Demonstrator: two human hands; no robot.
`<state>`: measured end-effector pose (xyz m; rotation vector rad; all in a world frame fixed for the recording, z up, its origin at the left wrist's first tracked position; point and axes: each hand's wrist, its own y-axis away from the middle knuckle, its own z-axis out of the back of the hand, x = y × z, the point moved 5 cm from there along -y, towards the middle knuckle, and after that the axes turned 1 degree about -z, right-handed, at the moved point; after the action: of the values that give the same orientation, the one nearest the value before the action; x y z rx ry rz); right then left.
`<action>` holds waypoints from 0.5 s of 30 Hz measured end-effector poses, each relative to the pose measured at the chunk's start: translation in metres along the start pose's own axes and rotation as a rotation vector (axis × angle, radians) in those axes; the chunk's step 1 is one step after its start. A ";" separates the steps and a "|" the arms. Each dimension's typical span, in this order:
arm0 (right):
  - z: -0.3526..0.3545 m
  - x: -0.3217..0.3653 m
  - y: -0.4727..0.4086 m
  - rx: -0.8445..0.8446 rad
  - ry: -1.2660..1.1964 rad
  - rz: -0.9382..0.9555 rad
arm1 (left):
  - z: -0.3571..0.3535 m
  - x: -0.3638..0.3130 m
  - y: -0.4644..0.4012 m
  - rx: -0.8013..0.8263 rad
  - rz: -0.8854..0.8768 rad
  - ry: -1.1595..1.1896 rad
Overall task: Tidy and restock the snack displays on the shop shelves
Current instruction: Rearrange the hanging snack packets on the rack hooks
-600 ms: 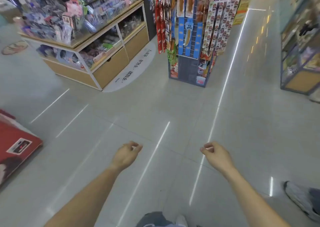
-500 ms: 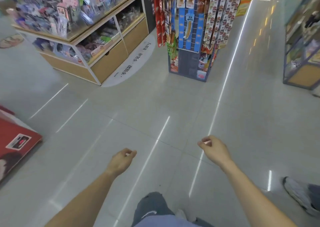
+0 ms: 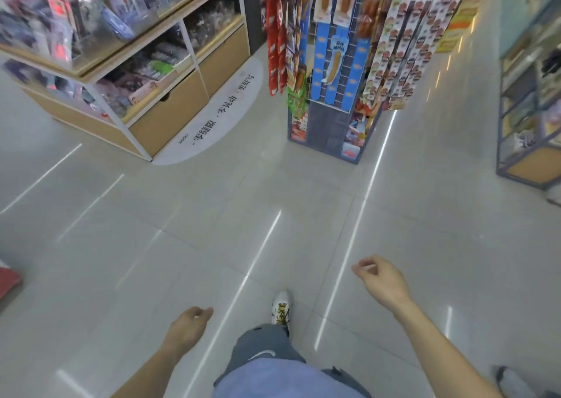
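Both bare forearms extend forward from the bottom edge of the frame. The left hand (image 3: 188, 326) sits lower centre-left, back uppermost, fingers loosely curled, holding nothing. The right hand (image 3: 383, 279) sits higher, centre-right, fingers likewise loosely curled and empty, wrist slightly bent. Between the arms, one leg in grey trousers steps forward, ending in a white laced shoe (image 3: 282, 307).

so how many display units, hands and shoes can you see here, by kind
display units: 3, the wooden shelf unit, the hanging snack rack, the metal-framed shelf
hands: 2, left, right, both holding nothing
shoes: 2, white laced shoe, grey shoe
total: 7
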<state>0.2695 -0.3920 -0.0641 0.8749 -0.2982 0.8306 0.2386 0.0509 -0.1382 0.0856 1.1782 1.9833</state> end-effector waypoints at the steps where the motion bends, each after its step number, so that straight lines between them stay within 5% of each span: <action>1: 0.007 0.008 -0.011 -0.013 -0.006 -0.014 | 0.012 -0.040 -0.015 0.011 -0.047 -0.009; 9: 0.077 0.044 -0.103 -0.132 -0.117 -0.159 | 0.096 -0.384 -0.086 0.005 -0.496 -0.114; 15: 0.121 0.089 -0.226 -0.162 -0.165 -0.182 | 0.113 -0.513 -0.138 -0.011 -0.550 -0.184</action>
<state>0.5075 -0.5212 -0.0662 0.8070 -0.4181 0.5581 0.7144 -0.1786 -0.0134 -0.0566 0.9464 1.4632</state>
